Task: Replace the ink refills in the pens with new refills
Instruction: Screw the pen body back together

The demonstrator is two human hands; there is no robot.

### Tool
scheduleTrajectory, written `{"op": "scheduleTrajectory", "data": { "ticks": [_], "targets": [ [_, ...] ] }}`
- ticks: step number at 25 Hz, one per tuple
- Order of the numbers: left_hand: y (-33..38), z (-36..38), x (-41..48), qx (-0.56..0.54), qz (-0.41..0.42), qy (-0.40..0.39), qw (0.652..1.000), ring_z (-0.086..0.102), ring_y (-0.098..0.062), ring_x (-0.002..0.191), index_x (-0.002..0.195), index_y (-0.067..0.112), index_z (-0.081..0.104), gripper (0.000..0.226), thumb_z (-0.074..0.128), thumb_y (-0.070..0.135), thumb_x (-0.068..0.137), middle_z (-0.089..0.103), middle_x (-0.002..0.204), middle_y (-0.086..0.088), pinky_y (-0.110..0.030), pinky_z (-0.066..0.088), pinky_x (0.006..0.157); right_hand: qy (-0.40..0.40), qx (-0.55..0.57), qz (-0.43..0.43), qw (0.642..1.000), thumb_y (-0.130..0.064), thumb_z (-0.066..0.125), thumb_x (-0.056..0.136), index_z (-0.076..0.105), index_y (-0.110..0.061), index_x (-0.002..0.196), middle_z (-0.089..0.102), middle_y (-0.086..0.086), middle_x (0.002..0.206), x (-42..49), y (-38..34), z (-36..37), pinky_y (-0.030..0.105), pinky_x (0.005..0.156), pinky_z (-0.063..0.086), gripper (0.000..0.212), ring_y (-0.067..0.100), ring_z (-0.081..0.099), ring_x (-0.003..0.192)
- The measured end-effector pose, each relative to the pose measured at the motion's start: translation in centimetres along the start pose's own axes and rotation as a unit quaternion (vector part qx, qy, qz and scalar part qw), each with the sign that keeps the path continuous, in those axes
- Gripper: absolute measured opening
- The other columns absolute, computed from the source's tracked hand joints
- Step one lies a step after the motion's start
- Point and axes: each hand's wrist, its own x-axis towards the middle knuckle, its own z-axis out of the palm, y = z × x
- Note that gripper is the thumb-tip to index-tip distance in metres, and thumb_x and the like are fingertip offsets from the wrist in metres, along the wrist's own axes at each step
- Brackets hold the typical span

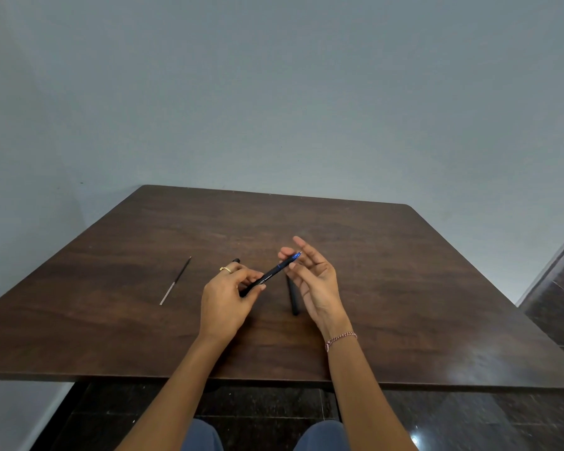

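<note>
L hand [223, 297] grips pen [274, 271], R hand [313, 278] spread by tip, refill [175, 280] to left, dark pen [294, 299] partly behind R hand

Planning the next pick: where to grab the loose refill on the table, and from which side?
Pinch the refill mid-length from above, fingers across its thin shaft. It lies flat on the table with free space around it. Likely the left hand, nearest, once it drops the pen.

A plain grey-blue wall [274, 92] fills the upper half of the frame. A dark brown wood-grain table [404, 255] with rounded corners occupies the centre. A dark polished tile floor [258, 405] shows at the bottom and right edge, with a light glare [414, 439] at lower right.
</note>
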Motion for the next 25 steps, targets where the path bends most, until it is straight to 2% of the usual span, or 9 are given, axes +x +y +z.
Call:
{"op": "scheduleTrajectory", "data": {
  "ticks": [4, 7, 9, 14, 17, 21, 23, 25],
  "targets": [
    [-0.01, 0.04, -0.04, -0.005, 0.003, 0.000, 1.000, 0.062, -0.001, 0.074, 0.089, 0.021, 0.074, 0.021, 0.081, 0.015, 0.070, 0.062, 0.084, 0.014, -0.023, 0.056, 0.071, 0.030, -0.014, 0.002, 0.999, -0.007, 0.074, 0.070, 0.072, -0.020, 0.102, 0.075, 0.007, 0.094, -0.01, -0.07, 0.18, 0.023, 0.074, 0.057, 0.034, 0.018, 0.071, 0.095],
    [-0.02, 0.06, -0.09, -0.007, 0.007, -0.003, 1.000, 0.062, -0.001, 0.075, 0.089, 0.022, 0.073, 0.022, 0.081, 0.015, 0.070, 0.062, 0.084, 0.015, -0.023, 0.056, 0.071, 0.049, -0.031, 0.016, 0.998, -0.012, 0.076, 0.067, 0.076, -0.020, 0.091, 0.075, 0.001, 0.085, 0.06, 0.05, 0.26, 0.020, 0.071, 0.056, 0.025, 0.013, 0.071, 0.087],
    [-0.09, 0.09, -0.03, -0.011, 0.003, 0.002, 1.000, 0.062, -0.001, 0.074, 0.088, 0.022, 0.074, 0.021, 0.081, 0.015, 0.070, 0.062, 0.083, 0.015, -0.024, 0.056, 0.070, 0.039, -0.002, 0.024, 0.999, -0.012, 0.071, 0.074, 0.075, -0.017, 0.095, 0.075, 0.003, 0.088, 0.04, 0.03, 0.31, 0.021, 0.073, 0.056, 0.022, 0.014, 0.070, 0.091],
    [-0.18, 0.11, -0.03, -0.012, 0.005, 0.008, 1.000, 0.063, -0.001, 0.073, 0.087, 0.019, 0.074, 0.020, 0.082, 0.015, 0.069, 0.062, 0.082, 0.014, -0.026, 0.057, 0.070, -0.011, 0.031, 0.051, 0.998, -0.014, 0.057, 0.089, 0.064, -0.009, 0.118, 0.072, 0.010, 0.111, -0.25, -0.16, 0.45, 0.026, 0.084, 0.055, 0.030, 0.022, 0.066, 0.110],
    [-0.21, 0.11, -0.02, -0.011, 0.007, 0.004, 1.000, 0.063, -0.001, 0.074, 0.087, 0.019, 0.074, 0.020, 0.081, 0.015, 0.070, 0.063, 0.083, 0.014, -0.027, 0.057, 0.070, -0.001, 0.007, 0.050, 0.999, -0.014, 0.058, 0.089, 0.066, -0.009, 0.113, 0.074, 0.010, 0.104, -0.26, -0.02, 0.40, 0.025, 0.080, 0.055, 0.026, 0.022, 0.069, 0.104],
    [-0.12, 0.14, -0.02, -0.018, 0.016, -0.011, 1.000, 0.062, -0.001, 0.076, 0.089, 0.022, 0.073, 0.021, 0.081, 0.017, 0.071, 0.062, 0.084, 0.016, -0.027, 0.057, 0.071, 0.039, -0.023, 0.035, 0.998, -0.017, 0.067, 0.079, 0.069, -0.011, 0.098, 0.076, 0.007, 0.088, -0.05, 0.01, 0.32, 0.023, 0.072, 0.056, 0.020, 0.018, 0.072, 0.090],
    [-0.14, 0.13, -0.07, -0.018, 0.014, -0.014, 1.000, 0.062, -0.001, 0.076, 0.090, 0.023, 0.073, 0.021, 0.081, 0.017, 0.070, 0.062, 0.084, 0.017, -0.026, 0.057, 0.070, 0.043, -0.022, 0.031, 0.998, -0.016, 0.069, 0.077, 0.069, -0.012, 0.096, 0.076, 0.007, 0.086, -0.03, -0.01, 0.33, 0.022, 0.070, 0.056, 0.020, 0.019, 0.072, 0.090],
    [-0.24, 0.16, -0.04, -0.018, 0.008, -0.008, 1.000, 0.062, -0.001, 0.075, 0.089, 0.023, 0.073, 0.021, 0.081, 0.017, 0.070, 0.061, 0.083, 0.017, -0.025, 0.057, 0.069, 0.032, -0.001, 0.026, 0.999, -0.013, 0.069, 0.077, 0.069, -0.013, 0.102, 0.076, 0.007, 0.091, -0.04, -0.16, 0.31, 0.022, 0.072, 0.056, 0.025, 0.018, 0.071, 0.093]
  ]
}}
